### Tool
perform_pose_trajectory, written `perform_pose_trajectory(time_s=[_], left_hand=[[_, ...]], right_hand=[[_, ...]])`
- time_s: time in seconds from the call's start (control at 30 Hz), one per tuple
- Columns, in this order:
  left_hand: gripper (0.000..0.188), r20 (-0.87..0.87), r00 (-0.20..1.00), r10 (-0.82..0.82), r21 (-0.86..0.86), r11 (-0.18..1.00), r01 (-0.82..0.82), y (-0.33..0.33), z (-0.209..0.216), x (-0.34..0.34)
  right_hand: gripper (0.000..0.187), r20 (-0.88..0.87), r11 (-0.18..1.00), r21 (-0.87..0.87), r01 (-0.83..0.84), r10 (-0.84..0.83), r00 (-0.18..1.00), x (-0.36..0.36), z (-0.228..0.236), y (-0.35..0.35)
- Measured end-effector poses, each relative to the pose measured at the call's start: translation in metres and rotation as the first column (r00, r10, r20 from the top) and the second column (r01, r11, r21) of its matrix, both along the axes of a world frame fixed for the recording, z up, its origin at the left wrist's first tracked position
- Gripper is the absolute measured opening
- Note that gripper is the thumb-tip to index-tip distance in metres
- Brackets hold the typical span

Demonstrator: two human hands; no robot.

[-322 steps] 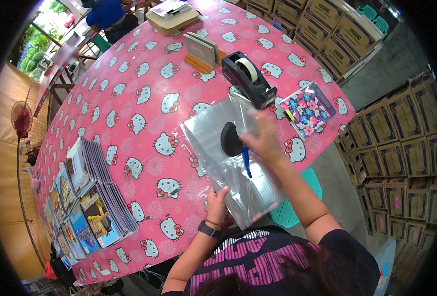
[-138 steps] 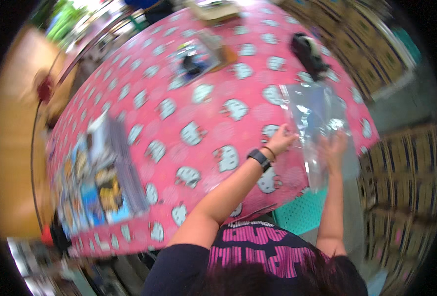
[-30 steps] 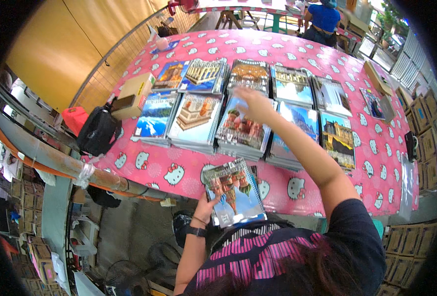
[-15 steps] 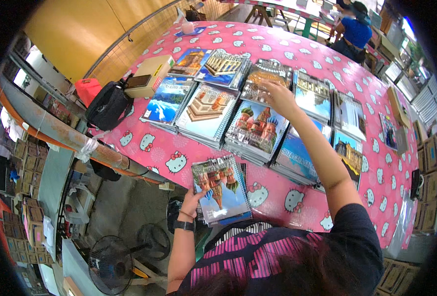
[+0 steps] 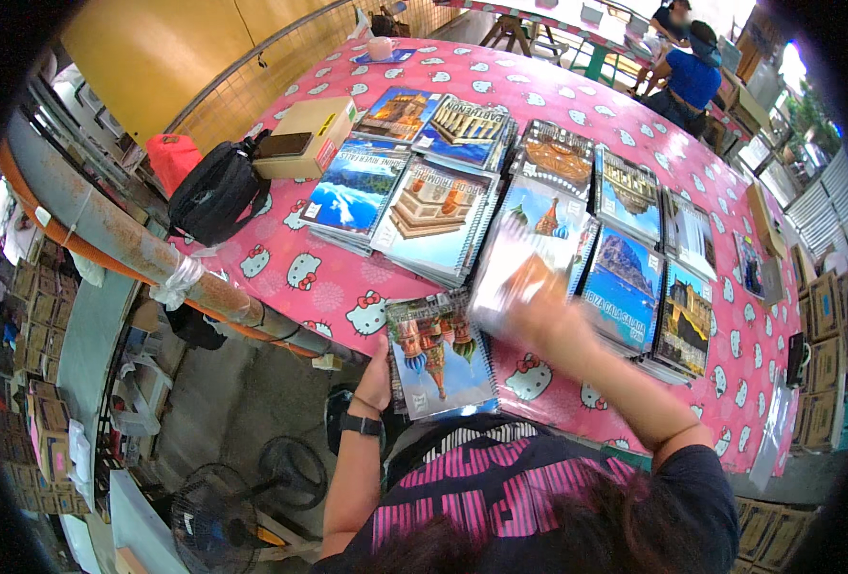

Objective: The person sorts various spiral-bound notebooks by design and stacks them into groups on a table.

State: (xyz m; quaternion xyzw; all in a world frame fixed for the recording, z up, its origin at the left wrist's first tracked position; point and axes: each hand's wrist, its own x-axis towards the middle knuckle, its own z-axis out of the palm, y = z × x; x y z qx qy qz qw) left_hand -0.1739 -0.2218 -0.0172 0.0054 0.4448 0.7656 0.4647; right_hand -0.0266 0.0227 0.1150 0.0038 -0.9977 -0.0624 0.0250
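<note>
Near the table's edge my left hand grips the left side of a few spiral notebooks, the top cover showing colourful onion domes upside down. My right hand is smeared by motion over the near side of the onion-dome notebook stack; its fingers, and whether they hold anything, do not show clearly. Behind that lies a stack with a brown patterned cover. To the left are a temple stack and a waterfall stack; to the right, a blue sea-cliff stack.
More notebook stacks stand at the right on the pink patterned tablecloth. A black bag and a cardboard box with a phone on top are at the left. A rusty pipe borders the table; a fan stands below.
My right hand has come back from the brown patterned stack toward me, over the onion-dome stack. My left hand still holds its notebooks. The view has shifted slightly.
</note>
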Motion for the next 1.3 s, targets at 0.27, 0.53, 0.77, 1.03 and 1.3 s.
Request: perform_pose_trajectory(time_s=[0.27,0.53,0.77,1.03,1.3], left_hand=[[0.055,-0.497,0.808,-0.318,-0.392,0.912,0.118,0.003,-0.010,-0.021],[0.042,0.046,0.989,-0.142,-0.061,0.988,0.144,-0.054,-0.044,-0.065],[0.046,-0.402,0.892,-0.207,-0.269,0.958,0.101,-0.027,-0.026,-0.062],[0.042,-0.400,0.909,-0.121,-0.338,0.941,-0.023,-0.043,-0.021,-0.059],[0.041,-0.097,0.964,-0.246,-0.045,0.969,0.243,-0.043,-0.017,-0.078]], right_hand=[[0.053,-0.350,0.998,-0.058,0.026,-0.045,0.936,-0.137,-0.043,-0.016],[0.044,-0.004,0.848,-0.446,-0.285,0.316,0.949,-0.098,-0.027,-0.054],[0.054,-0.299,0.917,-0.088,0.388,-0.396,0.868,-0.258,-0.048,0.149],[0.018,-0.327,0.980,-0.017,0.197,-0.191,0.926,-0.210,0.010,0.066],[0.075,-0.321,0.895,-0.310,-0.322,0.220,0.921,-0.217,0.008,-0.044]])
